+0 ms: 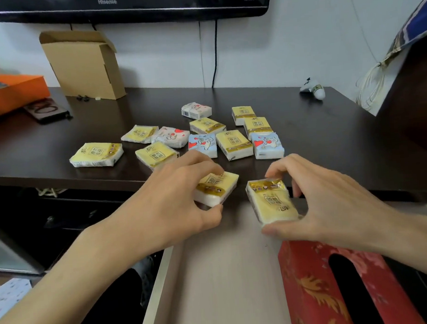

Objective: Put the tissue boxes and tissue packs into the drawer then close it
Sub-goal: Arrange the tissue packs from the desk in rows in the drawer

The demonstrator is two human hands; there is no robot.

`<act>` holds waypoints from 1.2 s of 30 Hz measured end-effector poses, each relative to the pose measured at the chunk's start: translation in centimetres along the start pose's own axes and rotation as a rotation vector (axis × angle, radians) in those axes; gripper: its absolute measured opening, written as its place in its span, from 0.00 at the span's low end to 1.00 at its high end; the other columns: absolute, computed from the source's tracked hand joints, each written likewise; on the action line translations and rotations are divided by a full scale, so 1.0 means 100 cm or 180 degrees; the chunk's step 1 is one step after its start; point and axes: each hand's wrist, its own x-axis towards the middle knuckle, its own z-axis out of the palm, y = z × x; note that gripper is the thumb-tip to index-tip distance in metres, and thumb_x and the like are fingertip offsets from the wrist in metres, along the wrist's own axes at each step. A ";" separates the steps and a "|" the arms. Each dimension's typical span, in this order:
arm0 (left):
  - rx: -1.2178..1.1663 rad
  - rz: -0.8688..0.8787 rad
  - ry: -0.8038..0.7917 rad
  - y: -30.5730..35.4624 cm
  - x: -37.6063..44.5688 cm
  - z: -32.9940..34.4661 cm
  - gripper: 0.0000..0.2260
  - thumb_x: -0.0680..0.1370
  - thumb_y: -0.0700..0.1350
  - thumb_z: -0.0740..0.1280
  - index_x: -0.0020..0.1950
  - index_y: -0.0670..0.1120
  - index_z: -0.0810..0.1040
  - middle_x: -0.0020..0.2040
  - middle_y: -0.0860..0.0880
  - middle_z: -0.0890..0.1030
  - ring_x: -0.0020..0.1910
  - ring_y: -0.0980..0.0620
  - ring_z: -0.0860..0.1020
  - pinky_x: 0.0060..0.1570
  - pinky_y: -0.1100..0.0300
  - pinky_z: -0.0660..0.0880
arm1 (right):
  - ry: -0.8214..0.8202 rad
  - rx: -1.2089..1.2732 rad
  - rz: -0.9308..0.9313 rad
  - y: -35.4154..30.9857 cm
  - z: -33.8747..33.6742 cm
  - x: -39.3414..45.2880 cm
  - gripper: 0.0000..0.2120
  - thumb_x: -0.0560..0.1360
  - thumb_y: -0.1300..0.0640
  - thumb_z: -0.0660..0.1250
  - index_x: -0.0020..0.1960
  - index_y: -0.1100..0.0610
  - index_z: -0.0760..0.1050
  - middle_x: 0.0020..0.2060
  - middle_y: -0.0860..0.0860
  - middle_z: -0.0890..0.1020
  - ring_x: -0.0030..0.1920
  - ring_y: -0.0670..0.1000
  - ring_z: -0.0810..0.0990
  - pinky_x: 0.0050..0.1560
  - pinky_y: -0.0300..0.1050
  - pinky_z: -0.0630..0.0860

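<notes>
My left hand (175, 202) grips a yellow tissue pack (218, 186) at the front edge of the dark desk (54, 147). My right hand (319, 205) holds another yellow tissue pack (270, 200) above the back of the open drawer (215, 275). A red tissue box (322, 293) with a dark slot lies in the drawer's right side, under my right forearm. Several yellow, blue and white tissue packs (234, 144) lie scattered across the middle of the desk; one yellow pack (96, 155) sits apart to the left.
A cardboard box (84, 64) stands at the back left beside an orange box (5, 93) and a dark case (47, 110). A white controller (313, 89) lies at the back right. A TV (120, 6) hangs above. A dark cabinet (417, 97) rises at right.
</notes>
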 end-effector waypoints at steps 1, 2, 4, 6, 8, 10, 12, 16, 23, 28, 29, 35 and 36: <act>-0.0060 0.0017 -0.0005 0.002 -0.006 -0.001 0.24 0.67 0.60 0.68 0.63 0.59 0.75 0.60 0.65 0.72 0.57 0.63 0.72 0.50 0.72 0.68 | -0.0055 0.0006 -0.0032 -0.003 0.001 -0.008 0.35 0.59 0.22 0.68 0.61 0.33 0.63 0.51 0.19 0.64 0.50 0.27 0.71 0.34 0.35 0.65; -0.0114 0.0016 -0.0041 0.004 -0.013 -0.002 0.25 0.66 0.61 0.66 0.63 0.60 0.75 0.60 0.66 0.71 0.57 0.65 0.72 0.48 0.74 0.68 | -0.0124 0.0000 -0.0065 -0.005 0.002 -0.015 0.36 0.59 0.22 0.67 0.62 0.32 0.62 0.52 0.18 0.64 0.50 0.25 0.70 0.35 0.34 0.65; -0.0203 -0.0018 -0.0147 0.007 -0.026 0.000 0.25 0.65 0.63 0.65 0.62 0.62 0.74 0.60 0.68 0.70 0.56 0.66 0.73 0.47 0.74 0.69 | -0.0250 -0.0041 -0.0081 -0.008 0.003 -0.028 0.37 0.60 0.23 0.68 0.65 0.31 0.60 0.53 0.18 0.63 0.52 0.23 0.68 0.36 0.32 0.65; -0.0270 -0.0029 -0.0226 0.010 -0.036 0.004 0.24 0.65 0.62 0.66 0.62 0.62 0.74 0.60 0.68 0.70 0.57 0.66 0.73 0.48 0.74 0.69 | -0.0362 -0.0044 -0.0057 -0.007 0.000 -0.040 0.38 0.61 0.25 0.69 0.66 0.30 0.59 0.55 0.20 0.64 0.54 0.24 0.68 0.37 0.31 0.67; -0.0322 0.0012 -0.0319 0.015 -0.042 0.010 0.24 0.66 0.60 0.67 0.62 0.61 0.75 0.60 0.67 0.70 0.56 0.66 0.74 0.50 0.74 0.69 | -0.0523 0.0114 -0.0022 -0.001 -0.004 -0.051 0.38 0.62 0.29 0.70 0.67 0.28 0.57 0.56 0.21 0.66 0.57 0.27 0.71 0.39 0.32 0.70; -0.0301 0.0055 -0.0462 0.019 -0.041 0.016 0.25 0.67 0.58 0.69 0.63 0.60 0.75 0.60 0.66 0.70 0.56 0.63 0.74 0.53 0.70 0.72 | -0.0785 0.0385 0.0055 0.004 -0.006 -0.056 0.38 0.63 0.35 0.71 0.68 0.26 0.56 0.57 0.23 0.67 0.59 0.29 0.71 0.43 0.35 0.74; -0.0273 0.0037 -0.0644 0.020 -0.036 0.022 0.27 0.66 0.55 0.70 0.66 0.59 0.74 0.61 0.67 0.69 0.57 0.61 0.75 0.55 0.63 0.74 | -0.0991 0.0470 0.0089 0.009 -0.004 -0.056 0.38 0.64 0.43 0.70 0.68 0.26 0.55 0.58 0.23 0.67 0.59 0.30 0.70 0.47 0.35 0.73; -0.0347 -0.0242 -0.1138 0.008 -0.025 0.034 0.35 0.65 0.52 0.73 0.72 0.54 0.70 0.62 0.63 0.70 0.61 0.58 0.74 0.58 0.63 0.74 | -0.1023 0.0633 0.0009 0.010 0.014 -0.038 0.38 0.65 0.60 0.64 0.70 0.34 0.60 0.59 0.24 0.68 0.61 0.32 0.70 0.50 0.31 0.71; 0.0431 -0.0169 -0.1423 0.000 -0.034 0.056 0.30 0.65 0.65 0.72 0.61 0.50 0.77 0.53 0.53 0.77 0.53 0.51 0.78 0.50 0.57 0.75 | -0.0908 0.0382 -0.0724 -0.002 0.038 -0.006 0.19 0.69 0.63 0.66 0.51 0.41 0.82 0.51 0.40 0.78 0.55 0.44 0.73 0.53 0.45 0.74; 0.0773 0.0206 -0.1552 0.013 -0.031 0.062 0.29 0.64 0.68 0.71 0.57 0.53 0.76 0.46 0.54 0.74 0.49 0.50 0.77 0.37 0.59 0.64 | -0.1268 0.0116 -0.0868 0.003 0.045 -0.008 0.29 0.69 0.68 0.64 0.63 0.42 0.81 0.63 0.41 0.73 0.64 0.46 0.67 0.63 0.49 0.72; 0.0779 0.0243 -0.1551 0.012 -0.029 0.060 0.30 0.63 0.68 0.71 0.58 0.53 0.76 0.47 0.54 0.74 0.51 0.51 0.76 0.39 0.59 0.65 | -0.1384 0.0174 -0.0768 0.003 0.042 -0.009 0.32 0.68 0.68 0.62 0.66 0.42 0.79 0.64 0.40 0.73 0.65 0.45 0.67 0.65 0.48 0.71; 0.1126 0.0631 -0.1456 -0.003 -0.025 0.048 0.37 0.61 0.71 0.70 0.64 0.52 0.74 0.60 0.54 0.75 0.59 0.52 0.71 0.60 0.58 0.68 | -0.1162 -0.0265 -0.0005 -0.005 0.030 -0.017 0.28 0.70 0.43 0.57 0.70 0.39 0.69 0.64 0.39 0.76 0.66 0.45 0.73 0.63 0.49 0.71; 0.1130 0.0617 -0.1490 -0.010 -0.029 0.049 0.39 0.60 0.71 0.69 0.65 0.52 0.74 0.61 0.54 0.76 0.61 0.52 0.71 0.63 0.58 0.66 | -0.1088 -0.0615 -0.0069 -0.012 0.036 -0.014 0.28 0.71 0.37 0.54 0.70 0.40 0.69 0.63 0.41 0.77 0.64 0.47 0.74 0.60 0.49 0.71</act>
